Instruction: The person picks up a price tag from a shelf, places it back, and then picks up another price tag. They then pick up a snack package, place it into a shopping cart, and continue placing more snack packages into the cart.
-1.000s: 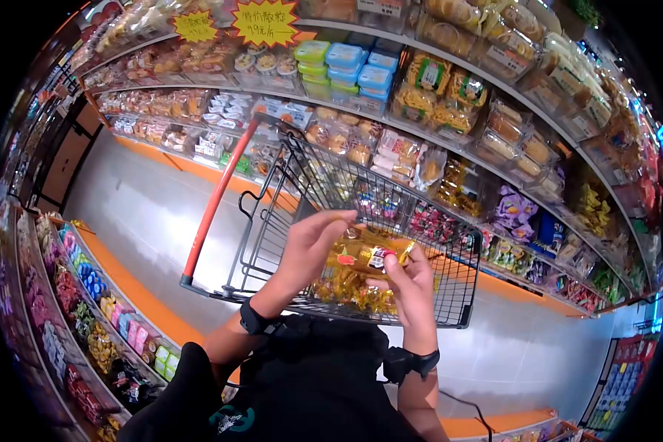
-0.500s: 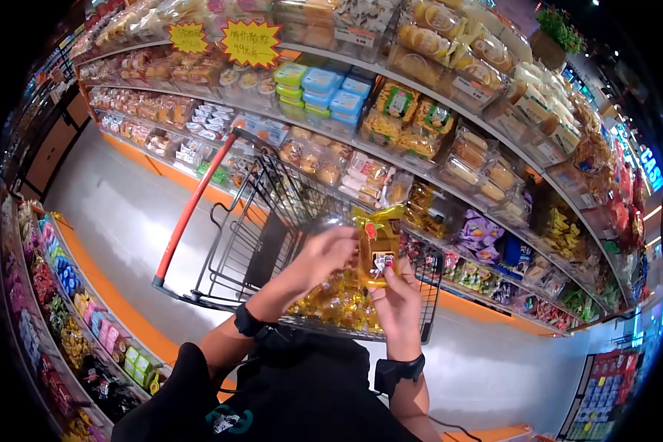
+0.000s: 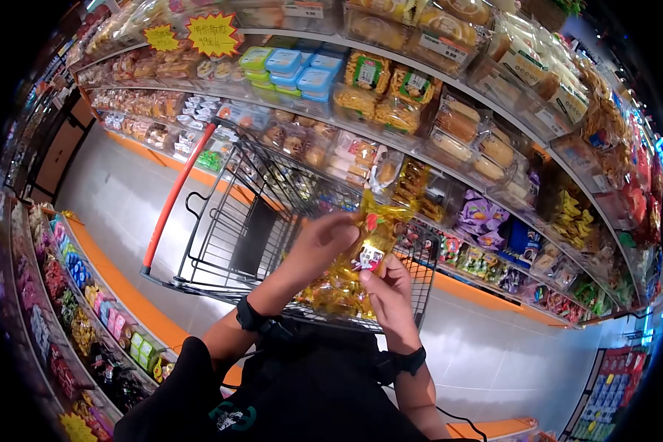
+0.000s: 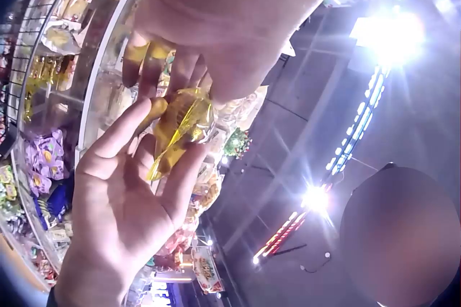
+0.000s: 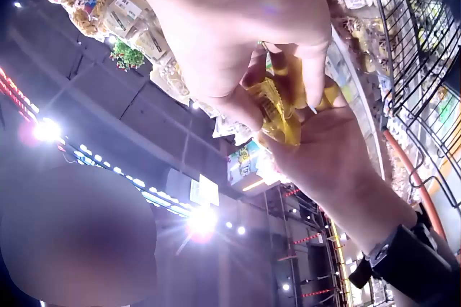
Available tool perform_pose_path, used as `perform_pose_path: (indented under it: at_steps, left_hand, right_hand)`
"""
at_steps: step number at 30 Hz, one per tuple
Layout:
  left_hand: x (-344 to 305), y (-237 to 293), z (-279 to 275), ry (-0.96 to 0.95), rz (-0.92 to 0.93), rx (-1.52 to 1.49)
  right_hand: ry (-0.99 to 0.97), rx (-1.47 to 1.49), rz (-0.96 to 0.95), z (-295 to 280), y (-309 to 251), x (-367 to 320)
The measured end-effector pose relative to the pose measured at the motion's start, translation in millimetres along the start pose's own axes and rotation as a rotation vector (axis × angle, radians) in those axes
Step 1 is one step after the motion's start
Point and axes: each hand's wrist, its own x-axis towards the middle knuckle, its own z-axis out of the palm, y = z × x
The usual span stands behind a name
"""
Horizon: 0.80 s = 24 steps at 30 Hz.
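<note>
A shiny gold-wrapped snack packet (image 3: 370, 247), with a red fruit print and a white label, is held up over the shopping cart. Its lower right end is pinched between the thumb and fingers of my right hand (image 3: 392, 298). From the other side, the fingers of my left hand (image 3: 320, 247) curl at the packet's left edge. Both hands meet around the yellow wrapper (image 4: 178, 131) in the left wrist view, and their fingers partly cover it. Several more gold packets (image 3: 335, 298) lie in the cart just below.
The black wire cart (image 3: 236, 228) with its red handle (image 3: 177, 195) stands in front of me. Beyond it rise shelves of packed bread and snacks, including blue-lidded boxes (image 3: 317, 81) and purple packets (image 3: 482, 221). Another low shelf of sweets (image 3: 103, 309) runs along the left.
The gold packet has turned from lying crosswise to standing more upright in my right hand. My left hand moved off it, then came back to its left edge. The head view has shifted.
</note>
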Motion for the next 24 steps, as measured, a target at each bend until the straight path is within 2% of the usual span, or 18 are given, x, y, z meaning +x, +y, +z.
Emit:
perform_pose_path:
  at_steps: [3,4,7,8,12,15,16,19,21,22,24]
  left_hand:
    - [8,5,17,-0.012,-0.081,-0.078]
    - [13,3,21,-0.009,-0.126,-0.042]
    - [32,-34,27,-0.056,-0.181,-0.038]
    - [37,-42,30,-0.091,-0.171,-0.028]
    - [66,-77,42,-0.313,-0.242,0.173]
    - [98,-105,59,-0.388,-0.132,0.451]
    - [112,-113,69,-0.393,-0.047,0.428]
    - [167,-129,93,-0.455,0.129,0.848]
    - [200,-152,106,-0.434,0.053,0.828]
    - [215,-164,110,-0.450,0.037,0.840]
    - [241,-196,110,-0.414,0.073,0.853]
  right_hand:
    - [-0.035,-0.472,-0.150,-29,-3,2]
    - [-0.052,-0.553,-0.143,-35,-10,1]
    - [0.095,-0.343,-0.030,-63,-15,5]
    - [0.114,-0.388,-0.094,-78,-15,9]
    - [0.212,-0.586,-0.064,-142,-26,17]
    - [0.197,-0.682,-0.004,-189,-29,32]
    - [0.188,-0.730,-0.048,-210,-27,42]
    - [0.271,-0.863,-0.020,-262,-32,81]
    - [0.244,-0.817,0.029,-316,-22,110]
    - [0.276,-0.772,0.051,-319,-34,119]
    - [0.262,-0.999,0.029,-364,-36,142]
